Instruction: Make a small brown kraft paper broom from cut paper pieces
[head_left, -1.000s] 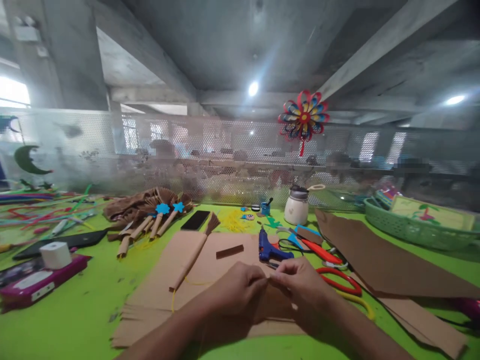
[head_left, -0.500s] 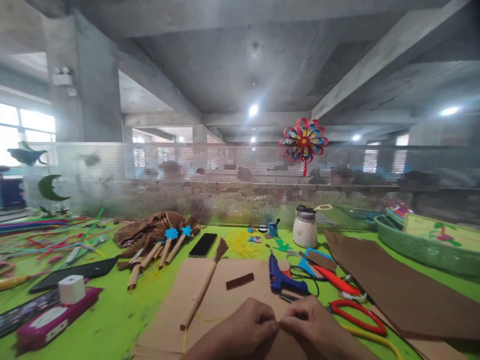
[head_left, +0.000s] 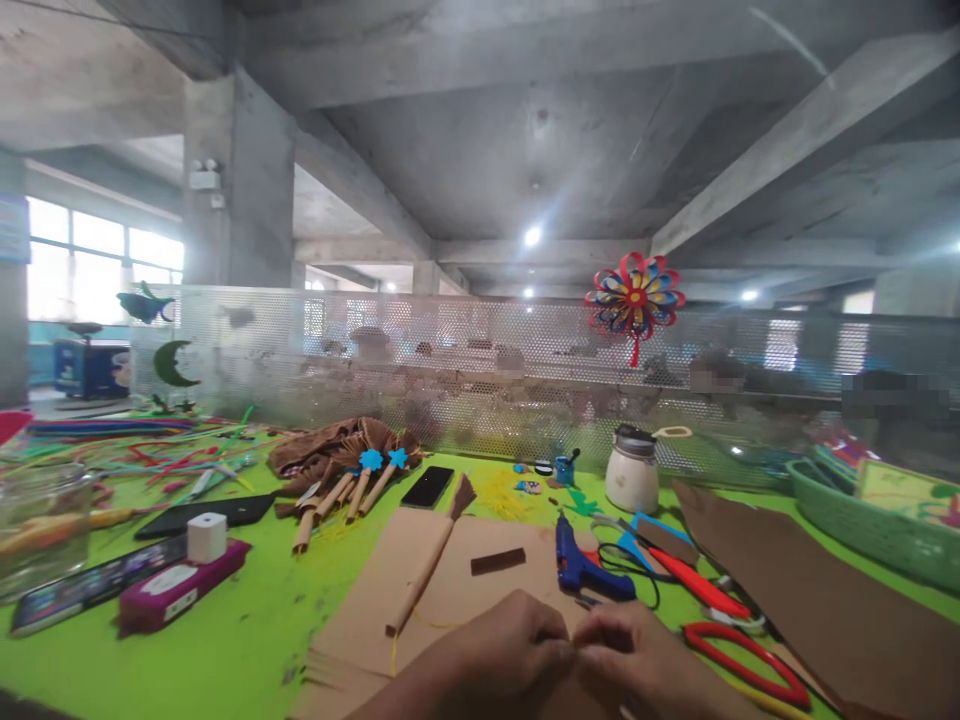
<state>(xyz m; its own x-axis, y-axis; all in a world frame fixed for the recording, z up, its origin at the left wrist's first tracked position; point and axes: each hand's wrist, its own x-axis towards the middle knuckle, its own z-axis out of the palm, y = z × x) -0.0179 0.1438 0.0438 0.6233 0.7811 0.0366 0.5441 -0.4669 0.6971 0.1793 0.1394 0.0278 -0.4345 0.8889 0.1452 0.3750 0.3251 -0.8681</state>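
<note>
In my head view, my left hand (head_left: 517,640) and right hand (head_left: 630,645) meet with curled fingers and tips pinched together, over tan paper sheets (head_left: 360,615) on the bright green desk (head_left: 247,670); I cannot tell what they hold. A rolled brown-paper broom with a fringed end (head_left: 429,568) lies left of my hands, a short dark-brown strip (head_left: 498,561) between it and a blue glue gun (head_left: 576,567).

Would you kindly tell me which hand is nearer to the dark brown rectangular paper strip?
Left. The left hand is on the near side of the strip; the right hand is farther, to its right.
</note>
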